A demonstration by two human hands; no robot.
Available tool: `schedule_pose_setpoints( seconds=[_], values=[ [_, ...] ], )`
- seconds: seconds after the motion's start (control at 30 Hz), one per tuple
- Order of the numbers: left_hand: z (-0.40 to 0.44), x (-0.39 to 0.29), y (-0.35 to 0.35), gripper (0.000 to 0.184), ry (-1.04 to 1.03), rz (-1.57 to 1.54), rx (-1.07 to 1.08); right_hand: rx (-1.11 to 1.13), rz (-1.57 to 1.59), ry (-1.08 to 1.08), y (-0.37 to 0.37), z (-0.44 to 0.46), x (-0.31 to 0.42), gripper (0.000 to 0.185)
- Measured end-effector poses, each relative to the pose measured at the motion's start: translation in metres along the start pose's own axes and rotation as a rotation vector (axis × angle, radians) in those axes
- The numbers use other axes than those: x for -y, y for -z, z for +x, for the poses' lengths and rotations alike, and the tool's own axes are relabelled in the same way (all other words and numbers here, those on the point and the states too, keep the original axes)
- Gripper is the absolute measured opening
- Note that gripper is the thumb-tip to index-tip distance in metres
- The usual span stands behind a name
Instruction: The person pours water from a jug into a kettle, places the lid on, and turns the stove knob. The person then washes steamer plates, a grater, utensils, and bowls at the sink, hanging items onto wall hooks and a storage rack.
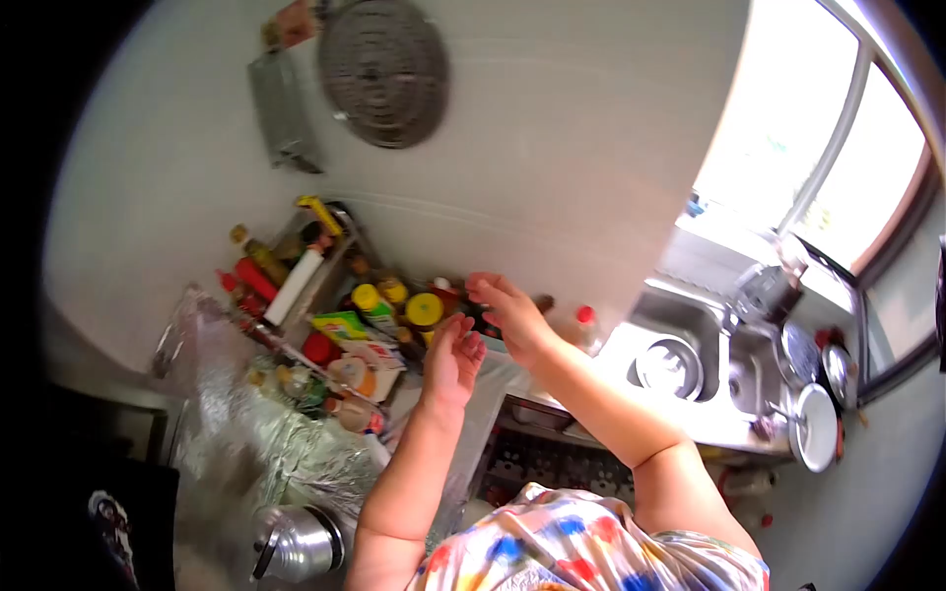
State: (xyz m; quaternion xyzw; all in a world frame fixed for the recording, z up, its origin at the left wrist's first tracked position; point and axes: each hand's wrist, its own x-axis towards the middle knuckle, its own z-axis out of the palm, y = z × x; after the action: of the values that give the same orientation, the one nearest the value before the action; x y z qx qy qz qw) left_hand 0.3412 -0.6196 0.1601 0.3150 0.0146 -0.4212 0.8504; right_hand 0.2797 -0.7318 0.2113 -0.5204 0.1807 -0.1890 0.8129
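Observation:
My left hand (453, 366) is raised over the counter with its palm turned inward and its fingers loosely bent and apart. Close by and a little higher, my right hand (509, 310) has its fingers partly curled, with nothing seen in them. The two hands do not touch. Just behind my left hand stand a yellow-lidded jar (424, 310) and a green bottle with a yellow cap (371, 304). A green and yellow packet (340, 326) leans among the jars. Right of my right hand is a clear bottle with a red cap (587, 331).
A rack (317, 278) of bottles stands at the left, beside foil-covered surfaces (305, 443). A metal kettle (299, 544) sits lower left. At the right, a double sink (680, 317) holds a metal bowl (669, 368). A round perforated metal plate (384, 74) hangs on the wall.

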Motion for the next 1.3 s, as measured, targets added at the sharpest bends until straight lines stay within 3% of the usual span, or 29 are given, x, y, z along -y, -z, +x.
schedule_pose_setpoints(
  seconds=[0.1,0.23,0.3,0.63,0.8,0.97,1.17,1.23,1.3],
  values=[
    [-0.005,0.046,-0.02,0.015,0.032,0.138,0.126,-0.088,0.056,-0.063,0.059,-0.041,-0.012,0.031],
    [-0.02,0.118,-0.057,0.023,0.056,0.367,0.092,-0.177,0.241,-0.074,0.146,-0.102,-0.016,0.027],
    [-0.027,0.162,-0.076,0.029,0.122,0.391,0.136,-0.264,0.18,-0.047,0.186,-0.141,-0.009,0.027],
    [-0.091,0.432,-0.163,0.052,0.327,0.69,0.382,-0.677,0.307,0.013,0.404,-0.377,0.016,0.028],
    [-0.135,0.518,-0.227,0.051,0.55,0.786,0.507,-0.902,0.419,0.094,0.487,-0.467,0.024,0.027],
    [-0.117,0.613,-0.247,0.045,0.525,1.078,0.709,-1.035,0.57,0.16,0.548,-0.516,0.015,0.026],
    [-0.076,0.735,-0.259,0.034,0.488,1.204,0.985,-1.23,0.717,0.25,0.619,-0.537,-0.002,0.02],
    [-0.054,0.788,-0.245,0.035,0.239,1.487,1.136,-1.294,0.743,0.269,0.642,-0.537,-0.004,0.018],
    [-0.062,0.798,-0.264,0.039,0.06,1.842,1.217,-1.347,0.768,0.278,0.666,-0.534,-0.008,0.018]
  ],
)
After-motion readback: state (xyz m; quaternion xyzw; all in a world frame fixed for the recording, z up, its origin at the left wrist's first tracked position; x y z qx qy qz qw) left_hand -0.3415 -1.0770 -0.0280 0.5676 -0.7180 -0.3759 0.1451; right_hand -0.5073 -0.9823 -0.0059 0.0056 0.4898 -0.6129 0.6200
